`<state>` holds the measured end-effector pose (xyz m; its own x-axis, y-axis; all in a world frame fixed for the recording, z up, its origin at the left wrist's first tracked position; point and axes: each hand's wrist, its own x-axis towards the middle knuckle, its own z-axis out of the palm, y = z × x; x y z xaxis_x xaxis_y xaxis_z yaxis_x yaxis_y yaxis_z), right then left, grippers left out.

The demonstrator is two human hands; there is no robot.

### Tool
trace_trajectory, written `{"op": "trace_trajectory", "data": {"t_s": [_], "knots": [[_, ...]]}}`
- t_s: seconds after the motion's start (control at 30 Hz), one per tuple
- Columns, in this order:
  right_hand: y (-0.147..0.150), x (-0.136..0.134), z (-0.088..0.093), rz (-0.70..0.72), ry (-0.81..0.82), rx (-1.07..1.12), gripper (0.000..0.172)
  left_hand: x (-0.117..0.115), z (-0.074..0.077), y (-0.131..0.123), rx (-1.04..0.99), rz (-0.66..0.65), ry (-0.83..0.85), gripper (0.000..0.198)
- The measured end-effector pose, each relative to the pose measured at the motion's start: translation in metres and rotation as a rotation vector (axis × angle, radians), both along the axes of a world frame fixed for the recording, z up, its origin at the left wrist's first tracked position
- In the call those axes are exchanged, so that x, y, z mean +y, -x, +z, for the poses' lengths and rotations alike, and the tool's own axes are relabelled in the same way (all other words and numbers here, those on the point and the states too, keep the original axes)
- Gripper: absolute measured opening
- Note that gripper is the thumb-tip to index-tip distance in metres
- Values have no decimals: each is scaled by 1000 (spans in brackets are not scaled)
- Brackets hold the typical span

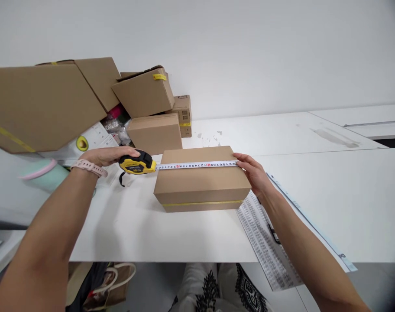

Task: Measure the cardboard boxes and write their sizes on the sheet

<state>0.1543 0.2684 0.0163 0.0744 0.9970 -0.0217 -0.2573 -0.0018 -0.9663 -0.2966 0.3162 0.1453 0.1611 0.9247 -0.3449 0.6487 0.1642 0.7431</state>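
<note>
A closed brown cardboard box with a yellow band along its front side rests on the white table. My left hand is wrapped round a yellow and black tape measure, held just left of the box. From it the white blade runs out across the box's top, its red and black numbers upside down to me. At the box's right edge my right hand pinches the blade's end, with fingers against the box.
Several cardboard boxes are piled at the back left, beside a mint cup. Printed sheets lie under my right forearm and stick out past the front edge. A bag stands below the table.
</note>
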Motion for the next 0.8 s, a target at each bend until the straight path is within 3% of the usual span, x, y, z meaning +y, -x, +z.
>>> {"op": "trace_trajectory", "data": {"t_s": [0.23, 0.4, 0.53, 0.63, 0.7, 0.8], "knots": [[-1, 0, 0, 1, -1, -8, 34, -1, -2, 0, -70, 23, 84, 53], [0, 1, -1, -1, -7, -33, 35, -7, -2, -7, -79, -34, 87, 59], [0, -3, 3, -59, -6, -143, 37, -21, 12, -14, -43, -106, 9, 60], [-2, -5, 18, -141, -86, -296, 34, -49, 30, -20, -10, -137, -91, 64], [-5, -3, 36, -165, -163, -333, 30, -80, 36, -24, -30, -125, -103, 69], [-6, 7, 66, -190, -257, -313, 26, -144, 22, -37, -242, -9, 65, 78]]}}
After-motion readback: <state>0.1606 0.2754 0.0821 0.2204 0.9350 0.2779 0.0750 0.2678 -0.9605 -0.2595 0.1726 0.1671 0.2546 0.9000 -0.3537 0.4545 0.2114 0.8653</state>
